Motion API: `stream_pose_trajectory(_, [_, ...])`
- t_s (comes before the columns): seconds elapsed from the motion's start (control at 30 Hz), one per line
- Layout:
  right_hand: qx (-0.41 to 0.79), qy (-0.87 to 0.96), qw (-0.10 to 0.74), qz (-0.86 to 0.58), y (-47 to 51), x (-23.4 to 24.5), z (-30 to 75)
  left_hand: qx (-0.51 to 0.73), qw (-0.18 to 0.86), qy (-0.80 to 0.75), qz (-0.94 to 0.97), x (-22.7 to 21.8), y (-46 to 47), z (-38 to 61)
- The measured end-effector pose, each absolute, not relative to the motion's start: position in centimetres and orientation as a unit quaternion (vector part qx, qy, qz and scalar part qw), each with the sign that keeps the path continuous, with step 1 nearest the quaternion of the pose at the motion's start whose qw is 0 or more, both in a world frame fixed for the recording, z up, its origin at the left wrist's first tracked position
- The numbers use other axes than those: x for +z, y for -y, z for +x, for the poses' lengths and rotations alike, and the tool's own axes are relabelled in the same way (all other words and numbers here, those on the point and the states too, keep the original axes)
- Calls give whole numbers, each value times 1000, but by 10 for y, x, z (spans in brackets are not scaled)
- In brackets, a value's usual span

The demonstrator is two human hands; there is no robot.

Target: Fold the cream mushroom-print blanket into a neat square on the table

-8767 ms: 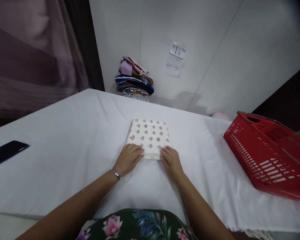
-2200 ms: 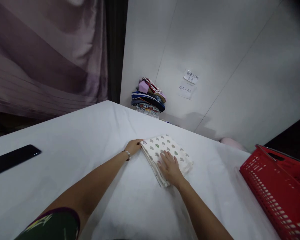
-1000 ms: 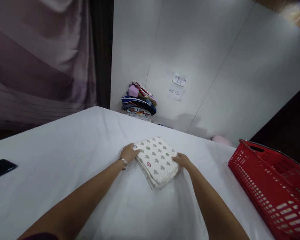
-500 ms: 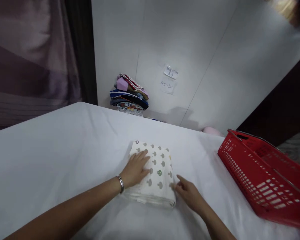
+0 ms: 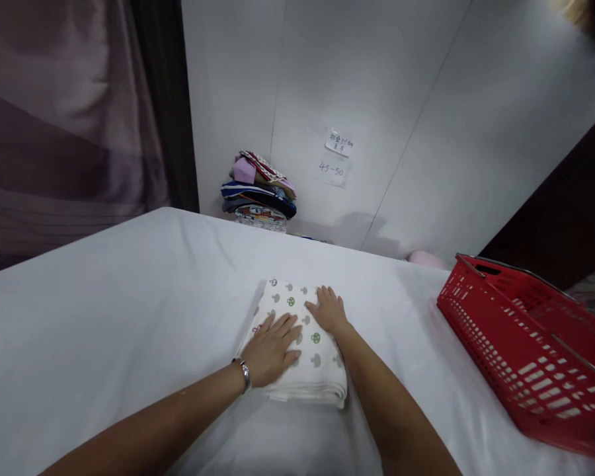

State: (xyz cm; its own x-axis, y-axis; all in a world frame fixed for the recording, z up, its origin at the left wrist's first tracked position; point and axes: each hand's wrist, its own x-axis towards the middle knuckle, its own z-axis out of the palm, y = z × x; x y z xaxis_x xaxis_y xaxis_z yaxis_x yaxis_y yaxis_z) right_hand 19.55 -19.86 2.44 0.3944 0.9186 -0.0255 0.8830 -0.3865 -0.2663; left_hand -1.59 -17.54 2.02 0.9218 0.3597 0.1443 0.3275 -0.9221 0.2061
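Note:
A folded white cloth point(image 5: 305, 373) with a print of grey, green and red mushrooms lies on the white-covered table in front of me. My left hand point(image 5: 272, 350) rests flat on its left half, fingers spread, with a silver bracelet at the wrist. On the far right part of the cloth lies my right hand point(image 5: 328, 309), palm down and fingers stretched out. Its forearm passes along the cloth's right edge and hides part of it. The layered fold faces me at the near edge.
A red plastic basket point(image 5: 506, 344) with metal handles stands at the right of the table point(image 5: 129, 317). Behind the far edge rises a stack of folded fabrics point(image 5: 260, 188) against the white wall. Paper notes point(image 5: 334, 170) hang on the wall. A curtain point(image 5: 64, 119) is at the left.
My right hand has moved from beside the cloth's lower right edge up onto its far right part. My left hand stays pressed on the cloth, nearly in place.

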Motion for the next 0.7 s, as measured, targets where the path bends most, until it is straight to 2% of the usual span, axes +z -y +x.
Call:
stream_pose_trajectory(0.17, [92, 555, 100, -821, 201, 13, 206, 93, 98, -177, 975, 20, 177, -17])
stream_pose_trajectory(0.27, [81, 557, 136, -815, 202, 10, 211, 93, 112, -183, 972, 22, 178, -17])
stream_pose_trajectory(0.33, [83, 557, 187, -805, 201, 8, 214, 98, 124, -185, 970, 25, 179, -17])
stream_pose_trajectory(0.5, [178, 440, 427, -770, 216, 0, 223, 150, 159, -192, 957, 29, 180, -25])
stream_pose_trajectory(0.6, [192, 380, 487, -763, 240, -8, 228, 218, 173, -213, 937, 33, 187, -32])
stream_pose_trajectory(0.7, [215, 354, 544, -729, 258, -16, 233, 222, 190, -201, 935, 41, 204, -31])
